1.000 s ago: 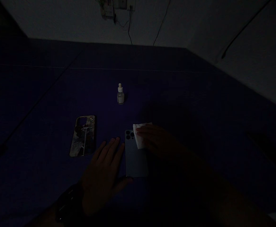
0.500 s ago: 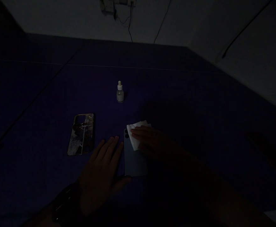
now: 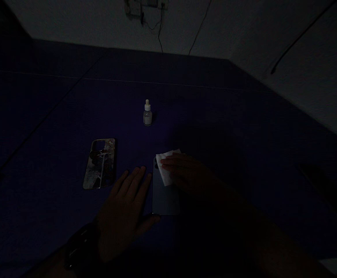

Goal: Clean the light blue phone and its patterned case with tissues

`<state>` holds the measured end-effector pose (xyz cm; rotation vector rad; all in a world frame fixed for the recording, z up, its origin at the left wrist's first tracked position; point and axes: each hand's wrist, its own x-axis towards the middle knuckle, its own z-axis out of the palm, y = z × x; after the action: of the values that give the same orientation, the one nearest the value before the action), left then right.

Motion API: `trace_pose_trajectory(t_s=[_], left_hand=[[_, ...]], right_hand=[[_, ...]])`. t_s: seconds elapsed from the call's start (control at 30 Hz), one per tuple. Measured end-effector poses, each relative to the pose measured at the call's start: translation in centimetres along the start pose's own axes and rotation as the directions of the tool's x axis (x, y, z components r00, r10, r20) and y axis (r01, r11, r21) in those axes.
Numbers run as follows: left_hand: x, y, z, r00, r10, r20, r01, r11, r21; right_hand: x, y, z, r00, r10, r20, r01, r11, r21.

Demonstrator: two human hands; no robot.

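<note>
A smartphone (image 3: 165, 200) lies back side up on the dark blue surface, its camera corner at the top left partly covered. Over its upper part my right hand (image 3: 184, 170) presses a folded white tissue (image 3: 165, 175), the fingers lying across it. My left hand (image 3: 125, 210) rests flat just left of the phone, fingers stretched out, with the thumb by the phone's lower edge. Further left is a patterned phone case (image 3: 100, 164) with a camera cutout. The light is very dim, and the phone's right side is lost in shadow.
A small dropper bottle (image 3: 147, 114) with a white cap stands upright beyond the phone. Dark cables (image 3: 160, 36) hang down the wall at the back. A dark long shape (image 3: 315, 185) lies at the right, too dim to name.
The right hand and tissue sit very slightly lower on the phone, though the view itself has shifted a little. The left hand stays in place.
</note>
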<state>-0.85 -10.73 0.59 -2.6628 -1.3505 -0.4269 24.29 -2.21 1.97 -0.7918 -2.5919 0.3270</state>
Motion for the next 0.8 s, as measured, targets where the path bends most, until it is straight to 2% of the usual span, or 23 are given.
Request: trace_pose_trajectory(t_s=[0.1, 0.2, 0.33, 0.5, 0.7, 0.8], left_hand=[[0.0, 0.0, 0.0, 1.000, -0.004, -0.004, 0.004, 1.000, -0.018], [0.0, 0.0, 0.1, 1.000, -0.006, 0.008, 0.006, 0.999, -0.034], [0.1, 0.0, 0.0, 1.000, -0.004, 0.008, 0.004, 0.999, -0.033], [0.0, 0.0, 0.0, 1.000, -0.014, 0.014, 0.014, 0.999, -0.031], [0.1, 0.0, -0.1, 1.000, 0.001, -0.020, -0.002, 0.999, -0.036], [0.2, 0.0, -0.2, 1.000, -0.011, -0.020, 0.010, 1.000, -0.029]], right_hand=[[0.3, -0.1, 0.6, 0.999, 0.032, 0.016, -0.032, 0.999, -0.025], [0.6, -0.4, 0.9, 0.998, -0.035, 0.049, 0.035, 0.999, -0.001], [0.4, -0.6, 0.1, 0.992, -0.104, 0.075, 0.102, 0.994, 0.036], [0.0, -0.6, -0.3, 0.998, -0.027, 0.060, 0.029, 0.999, -0.031], [-0.2, -1.1, 0.2, 0.982, -0.172, 0.078, 0.167, 0.984, 0.068], [-0.5, -1.0, -0.1, 0.986, -0.164, 0.043, 0.163, 0.986, 0.021]])
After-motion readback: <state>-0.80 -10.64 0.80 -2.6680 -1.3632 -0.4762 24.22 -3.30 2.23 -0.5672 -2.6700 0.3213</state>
